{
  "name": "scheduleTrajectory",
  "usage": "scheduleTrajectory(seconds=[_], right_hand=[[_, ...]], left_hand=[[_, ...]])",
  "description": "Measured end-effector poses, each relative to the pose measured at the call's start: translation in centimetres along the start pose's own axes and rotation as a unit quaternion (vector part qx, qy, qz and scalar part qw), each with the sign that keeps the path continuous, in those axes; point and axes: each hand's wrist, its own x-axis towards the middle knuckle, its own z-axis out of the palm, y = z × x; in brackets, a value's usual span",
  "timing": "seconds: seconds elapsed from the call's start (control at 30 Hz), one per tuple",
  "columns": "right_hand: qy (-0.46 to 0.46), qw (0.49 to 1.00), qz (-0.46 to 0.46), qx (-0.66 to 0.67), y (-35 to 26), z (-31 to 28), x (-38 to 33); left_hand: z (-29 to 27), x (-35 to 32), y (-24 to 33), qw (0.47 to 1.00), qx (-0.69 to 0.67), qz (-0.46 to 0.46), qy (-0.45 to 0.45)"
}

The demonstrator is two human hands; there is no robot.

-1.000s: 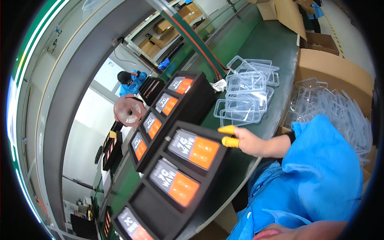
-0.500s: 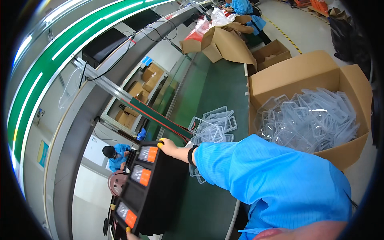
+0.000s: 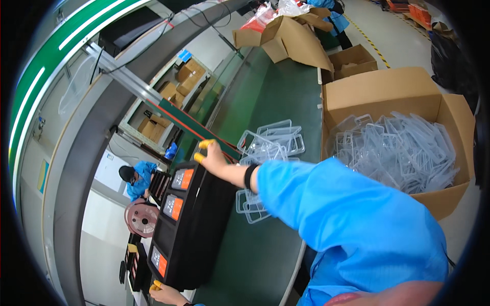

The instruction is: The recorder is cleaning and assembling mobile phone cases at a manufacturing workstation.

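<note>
The black tray carries black units with orange-and-grey label panels. The right hand wears yellow fingertip covers and a black wristband; its sleeve is bright blue. The left hand shows yellow fingertips too. The table is dark green. The plastic shells are clear (nearly colourless), as are those in the brown cardboard box. A co-worker wears blue with a black cap, beside a pinkish-red reel.
</note>
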Motion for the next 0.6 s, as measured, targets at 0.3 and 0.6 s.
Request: scheduleTrajectory(seconds=[0.3,0.6], right_hand=[[-0.471,0.844,0.200,0.160,-6.8,-19.9,-3.5],[-0.559,0.751,0.309,0.166,-5.6,-22.2,-12.8]], left_hand=[[-0.9,-11.7,7.4,0.885,-0.278,0.147,-0.344],[0.8,-19.2,13.2,0.758,-0.284,0.330,-0.486]])
